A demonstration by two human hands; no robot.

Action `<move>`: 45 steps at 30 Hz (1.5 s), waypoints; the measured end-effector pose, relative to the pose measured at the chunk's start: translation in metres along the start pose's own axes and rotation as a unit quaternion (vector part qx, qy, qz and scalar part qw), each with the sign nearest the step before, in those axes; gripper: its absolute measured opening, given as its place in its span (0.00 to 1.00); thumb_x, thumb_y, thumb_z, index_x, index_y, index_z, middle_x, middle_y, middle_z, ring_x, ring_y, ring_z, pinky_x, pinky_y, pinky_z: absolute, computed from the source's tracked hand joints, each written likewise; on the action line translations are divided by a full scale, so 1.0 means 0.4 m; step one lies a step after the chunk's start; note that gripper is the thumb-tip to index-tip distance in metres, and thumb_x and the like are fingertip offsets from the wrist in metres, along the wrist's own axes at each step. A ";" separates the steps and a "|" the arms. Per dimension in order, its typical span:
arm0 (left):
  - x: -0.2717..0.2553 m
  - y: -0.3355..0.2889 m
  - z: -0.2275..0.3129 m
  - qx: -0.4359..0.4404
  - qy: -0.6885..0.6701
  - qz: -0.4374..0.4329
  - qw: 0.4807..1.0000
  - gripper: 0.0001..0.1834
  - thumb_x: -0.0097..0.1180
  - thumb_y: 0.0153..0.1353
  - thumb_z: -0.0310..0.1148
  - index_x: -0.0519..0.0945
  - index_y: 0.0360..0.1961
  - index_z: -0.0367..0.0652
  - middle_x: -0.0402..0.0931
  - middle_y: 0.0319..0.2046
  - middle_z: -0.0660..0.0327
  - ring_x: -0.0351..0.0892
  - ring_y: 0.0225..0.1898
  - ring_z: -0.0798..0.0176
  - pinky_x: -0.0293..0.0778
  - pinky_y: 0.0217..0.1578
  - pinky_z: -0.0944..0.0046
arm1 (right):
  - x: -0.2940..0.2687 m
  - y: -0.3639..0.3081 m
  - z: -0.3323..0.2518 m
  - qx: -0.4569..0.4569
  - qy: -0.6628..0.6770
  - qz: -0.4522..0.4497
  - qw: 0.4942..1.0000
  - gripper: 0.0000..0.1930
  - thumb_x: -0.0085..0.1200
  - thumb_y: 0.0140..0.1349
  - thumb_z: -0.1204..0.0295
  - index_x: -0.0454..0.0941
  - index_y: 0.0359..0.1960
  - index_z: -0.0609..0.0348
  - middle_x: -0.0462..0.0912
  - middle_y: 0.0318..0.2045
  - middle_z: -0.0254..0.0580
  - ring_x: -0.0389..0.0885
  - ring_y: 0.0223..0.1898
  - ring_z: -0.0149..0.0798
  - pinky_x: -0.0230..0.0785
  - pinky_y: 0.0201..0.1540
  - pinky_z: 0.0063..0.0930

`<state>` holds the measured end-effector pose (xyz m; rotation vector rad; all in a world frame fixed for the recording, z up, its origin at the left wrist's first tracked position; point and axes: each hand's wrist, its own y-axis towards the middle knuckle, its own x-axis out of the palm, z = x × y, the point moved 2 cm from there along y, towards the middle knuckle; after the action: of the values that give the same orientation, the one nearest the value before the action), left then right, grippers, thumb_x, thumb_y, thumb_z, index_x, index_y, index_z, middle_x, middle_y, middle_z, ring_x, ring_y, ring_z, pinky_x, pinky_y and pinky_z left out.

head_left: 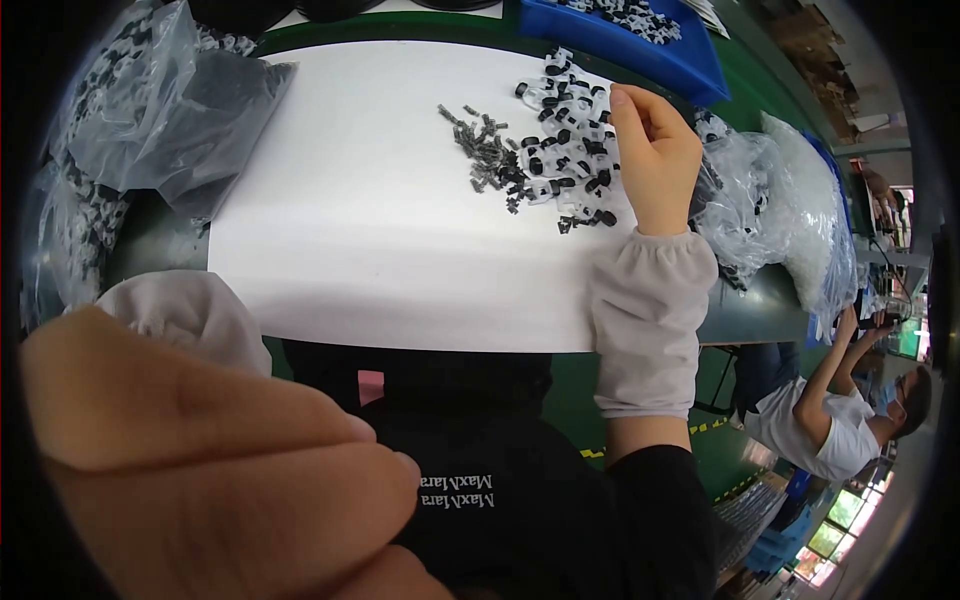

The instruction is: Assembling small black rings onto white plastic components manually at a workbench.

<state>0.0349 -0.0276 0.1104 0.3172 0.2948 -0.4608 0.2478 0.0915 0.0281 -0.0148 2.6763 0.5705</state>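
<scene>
Very close to the camera at lower left, my left hand [220,460] looms large. Its fingers are pressed together, and whatever they may hold is not visible. My right hand [656,150] is at the right edge of a pile of small clear-and-black plastic parts [570,140], thumb and finger pinched. I cannot make out what is in that pinch. Left of the pile lie many small dark grey pieces [482,150], with some black bits [514,185] between. All of these rest on a white sheet [370,200].
A blue bin [640,50] of similar parts stands at the far right. Grey plastic bags [160,110] of parts lie at left, clear bags [770,200] at right. Beyond the table's right end, another person [820,420] in a white shirt is at work.
</scene>
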 end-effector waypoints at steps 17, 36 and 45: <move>-0.064 0.039 -0.338 -0.009 0.269 0.117 0.956 0.10 0.55 0.57 0.28 0.79 0.40 0.36 0.73 0.33 0.57 0.73 0.34 0.62 0.70 0.36 0.67 | 0.024 -0.014 0.012 -0.022 -0.064 -0.097 0.993 0.08 0.56 0.60 0.72 0.80 0.34 0.66 0.78 0.26 0.31 0.70 0.27 0.20 0.62 0.31 0.14; -0.016 0.049 -0.336 0.054 0.323 0.185 0.927 0.11 0.57 0.56 0.29 0.79 0.41 0.41 0.75 0.32 0.59 0.73 0.36 0.58 0.70 0.38 0.64 | 0.090 -0.032 -0.006 -0.184 -0.271 -0.194 0.925 0.05 0.58 0.50 0.76 0.80 0.29 0.62 0.75 0.27 0.41 0.74 0.33 0.41 0.65 0.34 0.28; 0.035 0.086 -0.325 0.104 0.325 0.158 0.927 0.13 0.60 0.53 0.33 0.80 0.41 0.45 0.75 0.34 0.63 0.72 0.39 0.58 0.66 0.43 0.60 | 0.067 -0.013 0.001 -0.171 -0.199 -0.169 0.950 0.03 0.56 0.52 0.76 0.79 0.27 0.64 0.76 0.28 0.43 0.74 0.32 0.41 0.65 0.34 0.28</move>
<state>0.0368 0.0433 -0.0049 0.7153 0.8305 -0.0507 0.2237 0.0888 0.0153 -0.4044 2.0960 0.8170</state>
